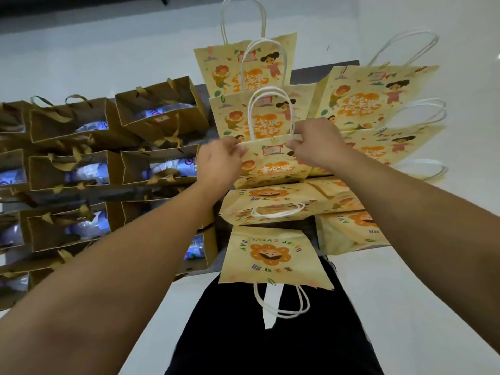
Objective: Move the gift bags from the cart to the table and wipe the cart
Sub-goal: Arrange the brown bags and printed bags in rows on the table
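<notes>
Both hands were on one flat yellow paper gift bag [273, 161] in the middle of the pile. The left hand [220, 165] pinched the bag's top left corner with curled fingers, and the right hand [315, 143] did the same at the top right corner, thumb and fingers closed on the paper rim right where the white twisted-cord handles [272, 115] come out. The handles stood up in two tall loops between the hands.

The bag itself was matte, pale yellow paper with orange cartoon printing, folded flat so it read as a trapezoid. It lay on top of other bags of the same kind: a fan of them behind it [243, 69], more spread off to the right [376, 98], and a few lying face up nearer the person, one with a smiling orange flower print [270, 253] hanging over the near edge with its cord handles dangling.

All of this sat on a dark grey flat surface [324, 70]; I couldn't tell if that was the cart or the table.

To the left were rows of stiff brown kraft bags [159, 109] standing open, boxy, with flat ribbon-like handles and something bluish-white and shiny inside. The floor [419, 293] was pale and glossy. The person's dark trousers [243, 334] showed below.
</notes>
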Action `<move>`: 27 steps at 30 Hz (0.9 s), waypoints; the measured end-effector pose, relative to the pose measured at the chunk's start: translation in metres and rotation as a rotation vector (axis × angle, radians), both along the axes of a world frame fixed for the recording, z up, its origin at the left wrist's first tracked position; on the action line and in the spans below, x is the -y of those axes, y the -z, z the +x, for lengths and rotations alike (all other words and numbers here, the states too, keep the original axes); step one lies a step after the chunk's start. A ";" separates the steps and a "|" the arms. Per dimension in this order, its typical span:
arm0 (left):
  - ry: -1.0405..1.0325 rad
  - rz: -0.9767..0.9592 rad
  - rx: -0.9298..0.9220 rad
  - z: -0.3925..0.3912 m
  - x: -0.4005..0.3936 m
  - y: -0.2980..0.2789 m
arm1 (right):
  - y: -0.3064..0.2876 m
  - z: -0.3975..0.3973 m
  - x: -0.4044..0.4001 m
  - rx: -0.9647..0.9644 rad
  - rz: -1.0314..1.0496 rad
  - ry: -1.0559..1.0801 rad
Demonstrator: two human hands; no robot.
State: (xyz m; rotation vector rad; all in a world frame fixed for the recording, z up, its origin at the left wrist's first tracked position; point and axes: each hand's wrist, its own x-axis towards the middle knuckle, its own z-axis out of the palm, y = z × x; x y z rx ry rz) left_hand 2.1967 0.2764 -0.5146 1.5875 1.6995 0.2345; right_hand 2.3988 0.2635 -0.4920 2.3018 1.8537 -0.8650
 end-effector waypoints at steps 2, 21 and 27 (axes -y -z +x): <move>-0.024 -0.035 0.001 0.002 -0.001 0.000 | 0.003 -0.001 -0.002 0.008 0.004 0.002; 0.561 0.458 0.233 -0.017 0.095 -0.041 | -0.042 -0.019 0.006 -0.616 0.335 0.346; 0.574 0.488 0.125 0.002 0.127 -0.055 | -0.060 -0.018 0.003 -0.600 0.309 0.245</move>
